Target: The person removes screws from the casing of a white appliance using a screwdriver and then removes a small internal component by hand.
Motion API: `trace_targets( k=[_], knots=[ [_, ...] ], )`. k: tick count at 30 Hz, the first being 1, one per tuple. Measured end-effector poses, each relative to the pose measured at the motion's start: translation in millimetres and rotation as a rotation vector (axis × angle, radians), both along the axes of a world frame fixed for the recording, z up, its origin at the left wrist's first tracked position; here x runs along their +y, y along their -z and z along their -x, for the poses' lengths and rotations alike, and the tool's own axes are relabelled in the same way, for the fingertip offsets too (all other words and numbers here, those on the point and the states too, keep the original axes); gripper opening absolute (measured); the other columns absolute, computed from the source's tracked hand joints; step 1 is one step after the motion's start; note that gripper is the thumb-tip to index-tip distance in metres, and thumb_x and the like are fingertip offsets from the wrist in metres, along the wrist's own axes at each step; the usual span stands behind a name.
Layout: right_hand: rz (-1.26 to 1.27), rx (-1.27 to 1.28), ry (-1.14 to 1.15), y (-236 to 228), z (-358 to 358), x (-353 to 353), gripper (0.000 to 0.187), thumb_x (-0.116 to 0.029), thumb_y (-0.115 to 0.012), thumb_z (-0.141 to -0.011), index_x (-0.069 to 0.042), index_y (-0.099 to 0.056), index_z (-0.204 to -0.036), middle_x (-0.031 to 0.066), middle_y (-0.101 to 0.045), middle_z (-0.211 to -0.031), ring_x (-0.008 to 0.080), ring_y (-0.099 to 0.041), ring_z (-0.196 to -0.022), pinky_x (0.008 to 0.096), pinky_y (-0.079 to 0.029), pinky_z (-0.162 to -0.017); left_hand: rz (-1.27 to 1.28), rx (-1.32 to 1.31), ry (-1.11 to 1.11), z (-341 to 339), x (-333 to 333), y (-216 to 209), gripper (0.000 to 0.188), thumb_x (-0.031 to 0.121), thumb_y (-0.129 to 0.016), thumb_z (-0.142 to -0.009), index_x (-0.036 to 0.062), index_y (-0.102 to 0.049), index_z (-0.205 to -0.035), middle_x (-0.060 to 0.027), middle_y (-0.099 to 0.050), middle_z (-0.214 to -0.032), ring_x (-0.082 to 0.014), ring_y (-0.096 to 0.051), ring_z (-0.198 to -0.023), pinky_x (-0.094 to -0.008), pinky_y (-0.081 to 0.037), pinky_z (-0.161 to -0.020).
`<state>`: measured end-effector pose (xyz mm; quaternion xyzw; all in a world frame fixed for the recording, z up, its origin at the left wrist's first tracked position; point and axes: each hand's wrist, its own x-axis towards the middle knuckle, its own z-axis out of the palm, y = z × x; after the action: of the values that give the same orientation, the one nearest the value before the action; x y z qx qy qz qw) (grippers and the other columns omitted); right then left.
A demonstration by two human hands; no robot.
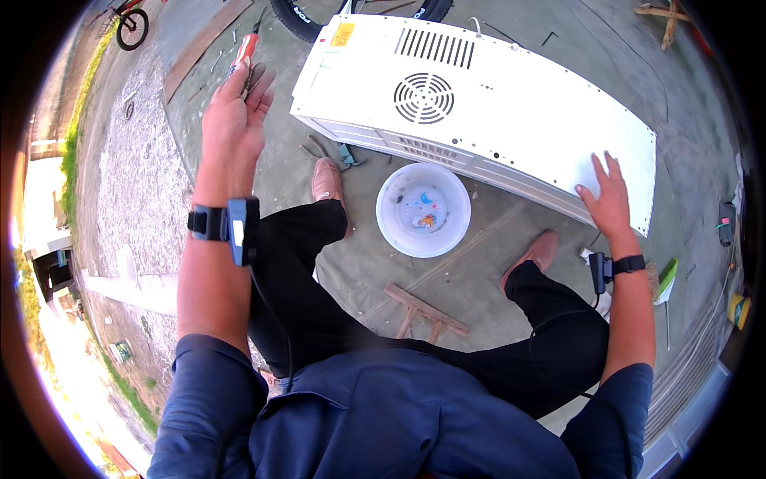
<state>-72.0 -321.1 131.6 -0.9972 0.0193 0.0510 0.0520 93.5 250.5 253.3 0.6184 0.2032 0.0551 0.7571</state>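
Two hands out wide, only one on the big white metal casing (527,112): the right hand (609,199) rests on its right end, fingers spread. That casing sits in front of the person, long axis slanting from far left to near right. The left hand (235,116) is just off its left end, not touching, fingers closed on a red screwdriver (246,52) pointing away.
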Motion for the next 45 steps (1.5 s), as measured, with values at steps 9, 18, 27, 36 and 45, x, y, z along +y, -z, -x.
trace_targets(
  k=[9, 18, 27, 36, 45],
  knots=[
    [0.013, 0.020, -0.004, 58.9, -10.2, 79.7, 0.062, -0.037, -0.057, -0.102, -0.022, -0.038, -0.159, 0.0162, -0.026, -0.167, 0.0399, -0.021, -0.155, 0.0678, -0.016, -0.119, 0.056, -0.061, -0.049, 34.2, -20.8, 5.2, 0.044, 0.025, -0.064, -0.102, -0.0025, -0.051, -0.133, -0.0131, -0.066, -0.120, -0.0228, -0.069, -0.106, -0.0339, -0.050, -0.087],
    [-0.025, 0.040, 0.052, 64.5, -22.0, 73.6, 0.063, -0.034, -0.059, -0.100, -0.022, -0.039, -0.158, 0.0157, -0.027, -0.167, 0.0386, -0.020, -0.155, 0.0666, -0.014, -0.121, 0.112, -0.094, -0.148, 35.9, 5.3, 3.3, 0.033, 0.025, -0.058, -0.105, 0.0031, -0.060, -0.130, -0.0112, -0.070, -0.118, -0.0252, -0.071, -0.110, -0.0343, -0.050, -0.087],
    [-0.160, -0.012, 0.003, 54.1, -33.3, 69.4, 0.063, -0.035, -0.065, -0.097, -0.014, -0.047, -0.153, 0.0200, -0.045, -0.155, 0.0416, -0.042, -0.143, 0.0487, -0.035, -0.117, 0.105, -0.139, -0.060, 35.3, 16.1, 6.2, 0.058, 0.027, -0.069, -0.097, -0.0074, -0.044, -0.137, -0.0144, -0.067, -0.114, -0.0243, -0.072, -0.098, -0.0325, -0.051, -0.076],
    [-0.659, -0.009, -0.223, -90.9, -23.6, 214.9, 0.060, -0.016, -0.075, -0.087, -0.010, -0.056, -0.144, 0.0146, -0.065, -0.122, 0.0317, -0.066, -0.108, 0.0405, -0.053, -0.094, -0.916, -0.232, 0.929, 88.5, -86.1, 16.6, 0.047, 0.035, -0.074, -0.085, -0.0016, -0.066, -0.112, -0.0227, -0.072, -0.084, -0.0397, -0.071, -0.079, -0.0462, -0.056, -0.073],
    [-0.897, 0.270, -0.095, -82.9, 5.6, 241.3, 0.058, -0.010, -0.072, -0.087, -0.006, -0.055, -0.143, 0.0164, -0.067, -0.122, 0.0277, -0.068, -0.103, 0.0392, -0.054, -0.089, -0.940, -0.340, 1.149, 110.5, -127.5, 30.7, 0.047, 0.043, -0.075, -0.085, 0.0006, -0.063, -0.099, -0.0214, -0.069, -0.077, -0.0416, -0.069, -0.074, -0.0483, -0.054, -0.067]
  ],
)
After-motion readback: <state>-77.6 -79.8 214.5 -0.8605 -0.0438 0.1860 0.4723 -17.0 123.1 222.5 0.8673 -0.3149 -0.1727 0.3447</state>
